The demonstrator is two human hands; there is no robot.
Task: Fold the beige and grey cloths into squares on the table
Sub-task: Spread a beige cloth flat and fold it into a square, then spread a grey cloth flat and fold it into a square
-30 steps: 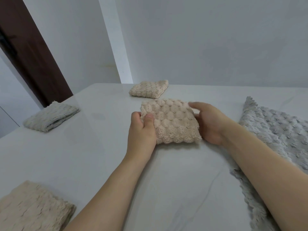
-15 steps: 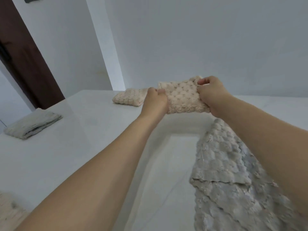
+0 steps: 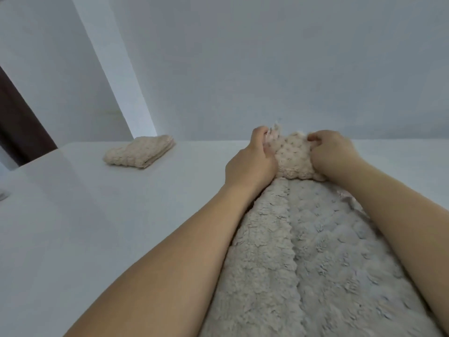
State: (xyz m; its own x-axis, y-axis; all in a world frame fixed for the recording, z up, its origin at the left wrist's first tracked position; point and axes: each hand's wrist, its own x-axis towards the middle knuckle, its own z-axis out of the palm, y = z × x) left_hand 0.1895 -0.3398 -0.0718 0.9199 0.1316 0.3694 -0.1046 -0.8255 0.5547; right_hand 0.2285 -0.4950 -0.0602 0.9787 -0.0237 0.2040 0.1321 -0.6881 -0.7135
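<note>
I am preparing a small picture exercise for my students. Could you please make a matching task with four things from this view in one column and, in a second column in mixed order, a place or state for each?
Column 1
1. folded beige cloth
2. second folded beige cloth
3. grey cloth
4. left hand

Column 2
A. spread unfolded, between the forearms
B. lies alone at the far left of the table
C. held by both hands
D. grips the left edge of a beige cloth

Pairs: 1-C, 2-B, 3-A, 4-D
</note>
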